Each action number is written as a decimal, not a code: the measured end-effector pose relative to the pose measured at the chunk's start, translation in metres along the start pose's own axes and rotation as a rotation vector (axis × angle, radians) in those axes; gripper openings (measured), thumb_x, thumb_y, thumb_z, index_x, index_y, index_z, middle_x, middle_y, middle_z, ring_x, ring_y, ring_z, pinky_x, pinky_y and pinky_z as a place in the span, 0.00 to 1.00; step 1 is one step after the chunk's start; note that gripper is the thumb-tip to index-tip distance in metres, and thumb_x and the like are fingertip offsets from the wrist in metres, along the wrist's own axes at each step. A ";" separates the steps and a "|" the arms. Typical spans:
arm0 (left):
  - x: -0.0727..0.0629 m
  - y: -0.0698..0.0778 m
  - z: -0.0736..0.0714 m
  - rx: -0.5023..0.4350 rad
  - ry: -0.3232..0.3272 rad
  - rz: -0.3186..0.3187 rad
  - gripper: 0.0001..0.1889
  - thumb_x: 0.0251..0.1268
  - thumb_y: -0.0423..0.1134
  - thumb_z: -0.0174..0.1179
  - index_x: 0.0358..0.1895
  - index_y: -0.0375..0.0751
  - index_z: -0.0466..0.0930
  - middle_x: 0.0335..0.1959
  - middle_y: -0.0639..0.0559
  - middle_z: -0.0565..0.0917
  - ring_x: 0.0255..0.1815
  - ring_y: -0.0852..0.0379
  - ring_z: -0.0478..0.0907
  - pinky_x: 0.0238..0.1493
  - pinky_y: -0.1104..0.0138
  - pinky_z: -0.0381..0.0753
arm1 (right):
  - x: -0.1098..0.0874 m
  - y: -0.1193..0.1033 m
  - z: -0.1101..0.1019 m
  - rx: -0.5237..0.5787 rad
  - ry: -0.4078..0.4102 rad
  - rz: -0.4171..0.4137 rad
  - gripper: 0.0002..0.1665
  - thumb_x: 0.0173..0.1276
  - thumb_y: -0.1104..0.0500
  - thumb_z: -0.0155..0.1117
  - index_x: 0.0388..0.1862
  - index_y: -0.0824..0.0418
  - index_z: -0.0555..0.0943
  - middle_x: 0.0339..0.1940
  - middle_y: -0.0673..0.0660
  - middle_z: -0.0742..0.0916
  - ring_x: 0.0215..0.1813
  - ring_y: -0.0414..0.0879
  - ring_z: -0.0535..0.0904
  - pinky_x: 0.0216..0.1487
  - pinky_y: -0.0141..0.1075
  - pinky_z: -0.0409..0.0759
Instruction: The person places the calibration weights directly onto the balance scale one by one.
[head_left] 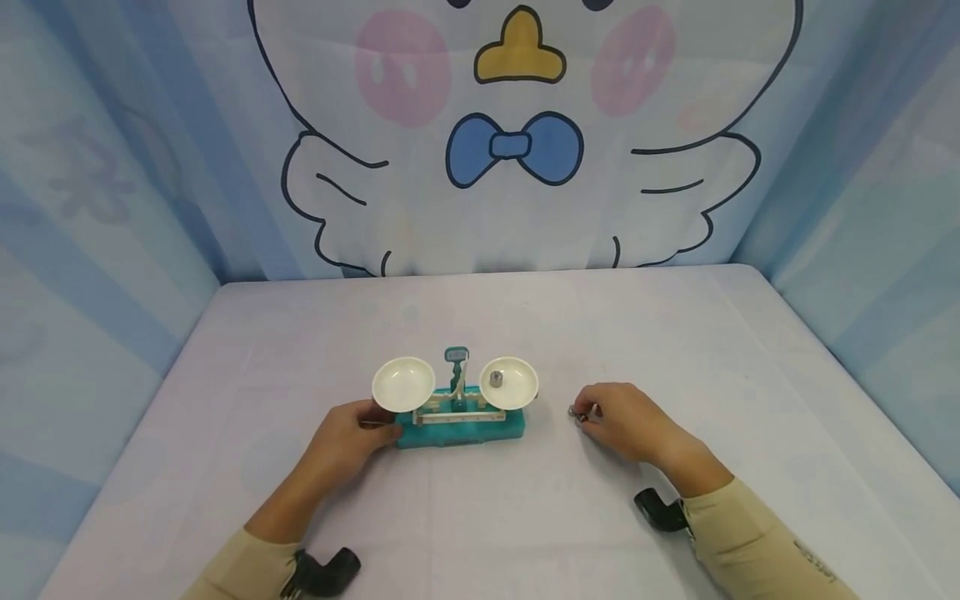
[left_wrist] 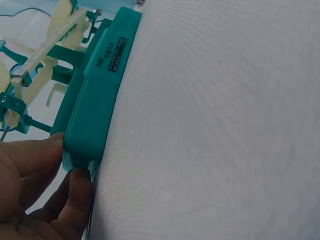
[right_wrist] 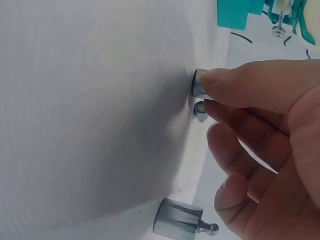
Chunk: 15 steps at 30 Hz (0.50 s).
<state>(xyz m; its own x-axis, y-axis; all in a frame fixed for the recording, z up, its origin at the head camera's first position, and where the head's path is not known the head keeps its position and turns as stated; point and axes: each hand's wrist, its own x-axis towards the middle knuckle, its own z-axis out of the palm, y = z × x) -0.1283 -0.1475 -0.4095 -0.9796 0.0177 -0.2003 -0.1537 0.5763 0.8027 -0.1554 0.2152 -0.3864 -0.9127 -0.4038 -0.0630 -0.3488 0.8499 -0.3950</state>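
Note:
A teal balance scale (head_left: 461, 429) stands on the table with two white pans. The left pan (head_left: 403, 385) holds nothing, while a small metal weight (head_left: 496, 379) sits in the right pan (head_left: 517, 396). At the left end of the base, my left hand (head_left: 347, 442) grips it between thumb and fingers; the left wrist view shows the thumb (left_wrist: 37, 152) at the base's edge. My right hand (head_left: 626, 421), to the right of the scale, pinches a metal weight (right_wrist: 198, 85) low at the tabletop. Beside its fingertips is another small metal weight (right_wrist: 200, 112).
A larger knobbed metal weight (right_wrist: 177, 220) stands near the right hand in the right wrist view. The white-covered table (head_left: 480, 517) is enclosed by blue patterned curtains (head_left: 97, 208) and a cartoon backdrop (head_left: 517, 225). Black wrist cameras (head_left: 322, 573) sit at both sleeves.

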 end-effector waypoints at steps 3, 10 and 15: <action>0.000 0.000 0.000 0.001 0.000 0.002 0.18 0.65 0.36 0.66 0.55 0.31 0.82 0.51 0.42 0.84 0.53 0.45 0.80 0.57 0.48 0.76 | -0.002 0.000 -0.003 0.012 0.014 0.000 0.06 0.63 0.66 0.70 0.38 0.58 0.85 0.36 0.47 0.86 0.36 0.43 0.76 0.41 0.41 0.78; -0.001 0.001 0.000 0.001 0.000 -0.003 0.18 0.65 0.36 0.65 0.56 0.31 0.81 0.52 0.42 0.84 0.54 0.44 0.79 0.58 0.47 0.76 | -0.005 -0.001 -0.018 0.037 0.078 -0.024 0.07 0.63 0.66 0.68 0.39 0.57 0.85 0.34 0.47 0.84 0.39 0.46 0.76 0.39 0.42 0.76; -0.001 0.001 0.000 0.000 -0.004 -0.003 0.18 0.66 0.36 0.65 0.56 0.31 0.81 0.52 0.42 0.84 0.55 0.44 0.79 0.58 0.47 0.76 | -0.006 -0.002 -0.029 0.024 0.108 -0.022 0.08 0.63 0.65 0.69 0.41 0.59 0.84 0.36 0.48 0.85 0.41 0.48 0.77 0.40 0.42 0.76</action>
<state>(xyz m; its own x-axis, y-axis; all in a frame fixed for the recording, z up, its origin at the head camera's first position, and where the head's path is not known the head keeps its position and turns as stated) -0.1276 -0.1466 -0.4084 -0.9787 0.0191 -0.2045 -0.1564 0.5762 0.8022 -0.1555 0.2252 -0.3590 -0.9228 -0.3827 0.0444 -0.3652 0.8321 -0.4175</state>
